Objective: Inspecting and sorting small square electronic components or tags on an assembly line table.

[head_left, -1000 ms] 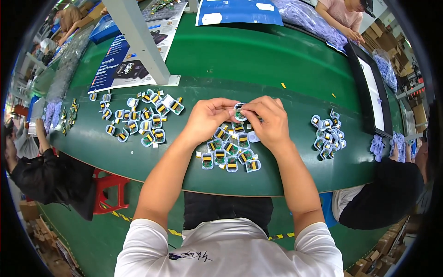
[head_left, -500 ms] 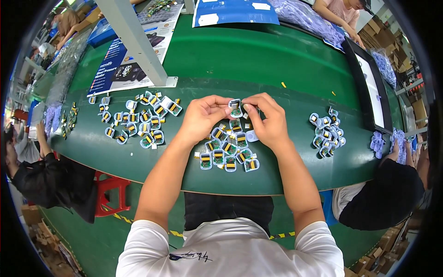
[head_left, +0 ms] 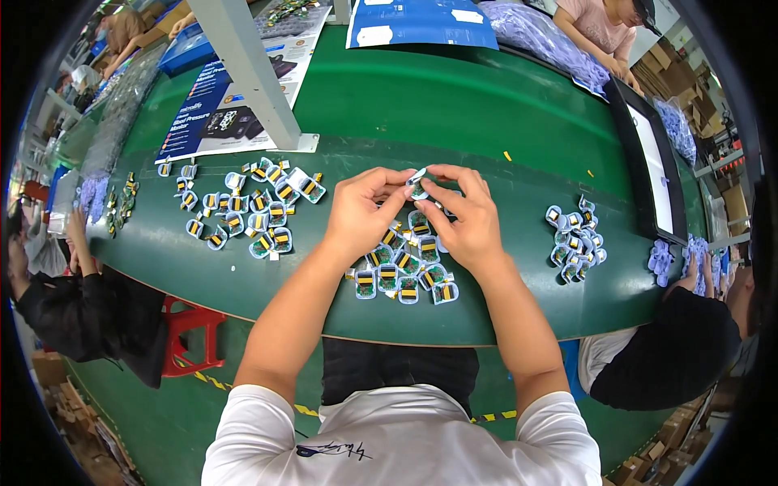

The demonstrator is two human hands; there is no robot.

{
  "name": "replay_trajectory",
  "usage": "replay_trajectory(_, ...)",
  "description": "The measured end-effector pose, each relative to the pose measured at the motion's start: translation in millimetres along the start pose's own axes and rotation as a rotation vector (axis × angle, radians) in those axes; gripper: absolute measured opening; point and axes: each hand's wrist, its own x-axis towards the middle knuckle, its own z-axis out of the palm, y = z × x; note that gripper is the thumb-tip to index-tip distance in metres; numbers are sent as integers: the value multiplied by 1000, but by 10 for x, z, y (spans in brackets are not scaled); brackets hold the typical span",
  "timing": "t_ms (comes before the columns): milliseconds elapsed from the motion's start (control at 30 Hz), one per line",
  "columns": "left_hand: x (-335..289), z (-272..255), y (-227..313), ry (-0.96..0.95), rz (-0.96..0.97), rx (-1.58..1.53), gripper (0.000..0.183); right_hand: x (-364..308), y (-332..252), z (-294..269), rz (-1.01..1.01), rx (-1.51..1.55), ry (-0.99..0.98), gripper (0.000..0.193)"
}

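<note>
My left hand and my right hand meet above the middle of the green table. Between their fingertips they pinch a small light-blue plastic housing with a circuit board, now tilted so that its pale edge shows. Just below my hands lies a loose heap of similar housings, with green boards and black-and-yellow parts facing up. Part of this heap is covered by my fingers. To the left is a scattered group of the same housings, and a tighter cluster sits on the right.
A grey metal post rises from the table at left, beside a printed sheet. At right stands a black-framed tray. Purple parts in bags lie at the far side. Co-workers sit left and right, and another works opposite.
The held housing has turned from face-up to a steep tilt between my fingertips. My right fingers have shifted closer over it, and the whole view has moved slightly.
</note>
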Motion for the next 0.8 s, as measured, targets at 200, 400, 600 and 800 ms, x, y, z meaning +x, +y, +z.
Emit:
replay_trajectory(200,-5,34,38,36,180,202,23,15,-34,41,-60,-120,56,24)
replay_trajectory(400,-8,65,42,88,283,304,22,-31,-67,128,84,41,76,21)
replay_trajectory(600,-6,63,11,183,300,231,22,-80,-1,233,352,589,34,28)
replay_trajectory(800,4,59,-102,252,229,-1,21,-92,-69,227,401,873,-39,40)
